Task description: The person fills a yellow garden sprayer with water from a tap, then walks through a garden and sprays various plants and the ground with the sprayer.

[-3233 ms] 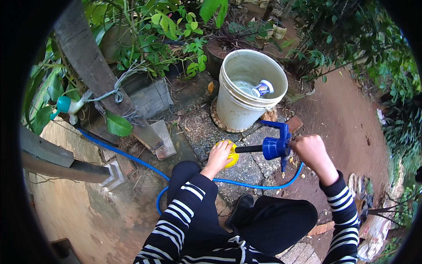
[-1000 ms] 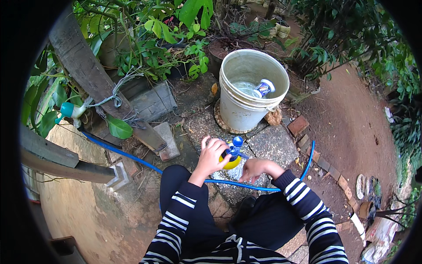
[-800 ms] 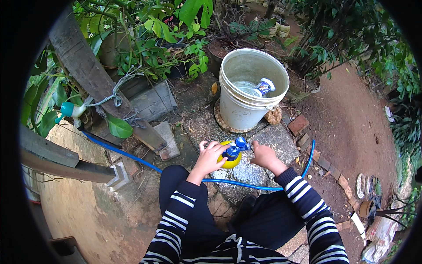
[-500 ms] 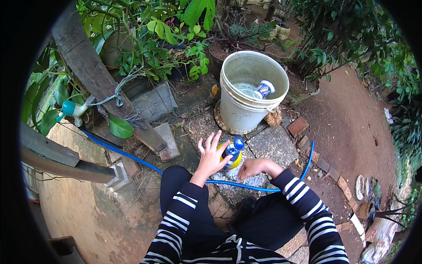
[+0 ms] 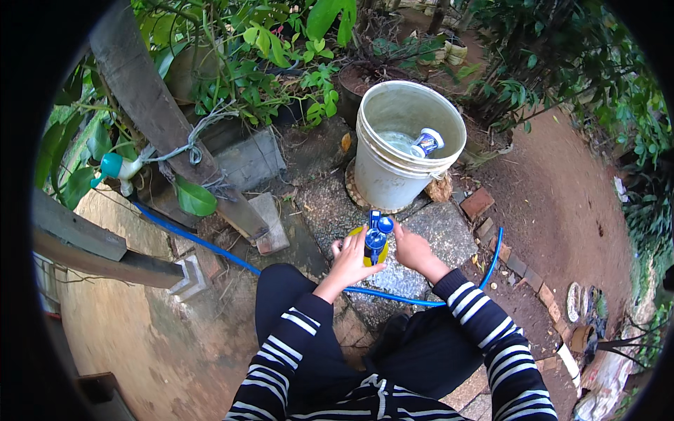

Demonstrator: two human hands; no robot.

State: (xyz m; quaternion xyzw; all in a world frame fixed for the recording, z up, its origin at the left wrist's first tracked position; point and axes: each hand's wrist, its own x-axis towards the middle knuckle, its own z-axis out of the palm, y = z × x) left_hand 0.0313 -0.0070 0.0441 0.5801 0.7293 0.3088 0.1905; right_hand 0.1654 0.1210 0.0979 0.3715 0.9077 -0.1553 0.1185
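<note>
A squat yellow bottle [image 5: 385,255] with a blue top [image 5: 375,239] stands on the wet paving slab between my knees and the bucket. A round blue flip cap [image 5: 385,224] sticks up at the far side of its top. My left hand [image 5: 350,259] is closed round the bottle's left side, thumb across the near side. My right hand [image 5: 419,254] is at the bottle's right, fingers curled, with a fingertip or thumb at the edge of the cap. The fingers' undersides are hidden.
Beyond the bottle stands a white bucket [image 5: 393,175] with a blue-and-white container [image 5: 427,142] inside. A blue hose [image 5: 400,298] crosses the slabs in front of me. A wooden post [image 5: 151,98] leans at the left; bricks [image 5: 477,203] edge the soil at the right.
My left hand has closed round the bottle. My right hand has moved from the near right of the bottle up and forward to its cap.
</note>
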